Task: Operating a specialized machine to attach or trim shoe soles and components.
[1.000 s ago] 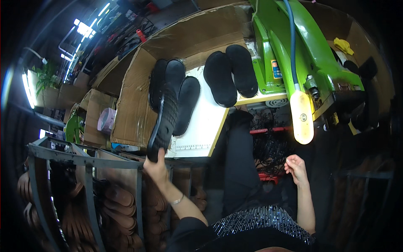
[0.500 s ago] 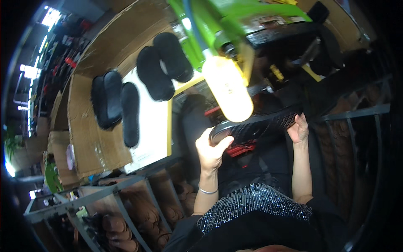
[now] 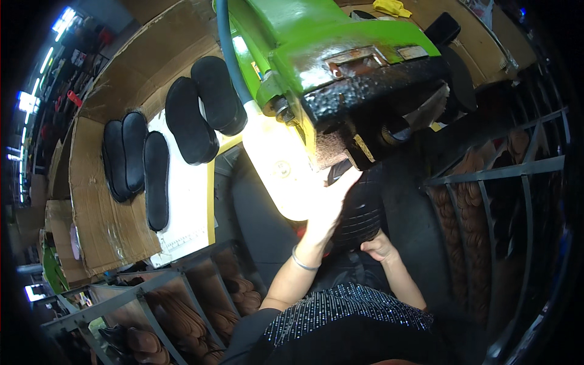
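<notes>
Black rubber, ribbed across its face, marks the shoe sole (image 3: 364, 210) that a seated person holds up to a bright green machine (image 3: 316, 42). The sole stands nearly upright, its long axis running from the lap up toward the machine's dark, rough-cast iron head (image 3: 371, 91), with the upper tip just beneath that head. The left hand (image 3: 325, 210) lies along the sole's left edge, washed out by the glare of a pale, rounded lamp (image 3: 274, 164) hanging just beside it; its fingers appear wrapped onto the sole, though the glare hides how tightly. The right hand (image 3: 378, 246) cups the sole's lower end, fingers curled against it. A thin bracelet (image 3: 302, 263) circles the left wrist, and a dark speckled sleeveless top (image 3: 347, 310) fills the lower edge of the frame.

To the left, a white-topped table (image 3: 188, 201) walled with brown corrugated cardboard (image 3: 103, 219) carries more flat, oval black soles: a group of three (image 3: 134, 164) lying side by side, and a pair (image 3: 204, 106) nearer the machine, all with long axes pointing roughly away from the person. A blue-grey hose (image 3: 228, 55) runs down the machine's side. Metal racks (image 3: 182, 304) at lower left hold stacks of brown soles, and a similar barred rack (image 3: 505, 176) stands at right.
</notes>
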The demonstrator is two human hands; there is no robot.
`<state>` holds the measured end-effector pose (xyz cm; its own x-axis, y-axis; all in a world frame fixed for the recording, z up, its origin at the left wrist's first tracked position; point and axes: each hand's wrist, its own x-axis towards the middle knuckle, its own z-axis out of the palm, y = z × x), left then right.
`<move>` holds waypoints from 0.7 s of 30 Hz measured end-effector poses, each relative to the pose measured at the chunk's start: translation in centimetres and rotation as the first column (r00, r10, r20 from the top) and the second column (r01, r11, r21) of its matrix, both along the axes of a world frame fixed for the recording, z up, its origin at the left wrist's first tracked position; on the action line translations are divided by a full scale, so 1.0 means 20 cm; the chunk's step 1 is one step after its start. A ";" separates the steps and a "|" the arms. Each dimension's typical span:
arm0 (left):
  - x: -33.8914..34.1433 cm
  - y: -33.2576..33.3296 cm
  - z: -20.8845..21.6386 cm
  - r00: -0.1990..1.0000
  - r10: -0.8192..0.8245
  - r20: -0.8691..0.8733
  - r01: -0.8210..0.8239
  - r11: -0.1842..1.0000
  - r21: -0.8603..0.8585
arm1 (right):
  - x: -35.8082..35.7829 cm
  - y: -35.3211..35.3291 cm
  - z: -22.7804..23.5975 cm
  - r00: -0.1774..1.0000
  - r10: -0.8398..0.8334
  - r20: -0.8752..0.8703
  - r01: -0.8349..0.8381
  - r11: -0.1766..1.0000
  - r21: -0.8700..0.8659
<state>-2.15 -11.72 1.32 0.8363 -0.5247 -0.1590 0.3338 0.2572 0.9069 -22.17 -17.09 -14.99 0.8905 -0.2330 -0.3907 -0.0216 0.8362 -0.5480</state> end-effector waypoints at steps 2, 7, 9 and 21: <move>0.02 0.04 -0.04 0.999 0.014 0.043 -0.014 1.000 -0.002 | -0.01 0.03 0.01 0.999 0.035 0.011 -0.034 0.997 -0.075; 0.01 0.13 -0.18 0.960 0.102 0.261 -0.137 0.983 0.119 | -0.14 -0.07 0.06 0.998 -0.039 -0.047 0.030 0.984 -0.175; 0.02 0.17 -0.24 0.922 0.044 0.384 -0.145 0.960 0.240 | -0.19 -0.14 0.12 0.985 -0.160 -0.057 0.145 0.967 -0.209; 0.02 0.21 -0.24 0.922 0.041 0.386 -0.105 0.984 0.146 | 0.19 -0.77 0.58 0.811 -0.580 0.075 0.466 0.564 -0.682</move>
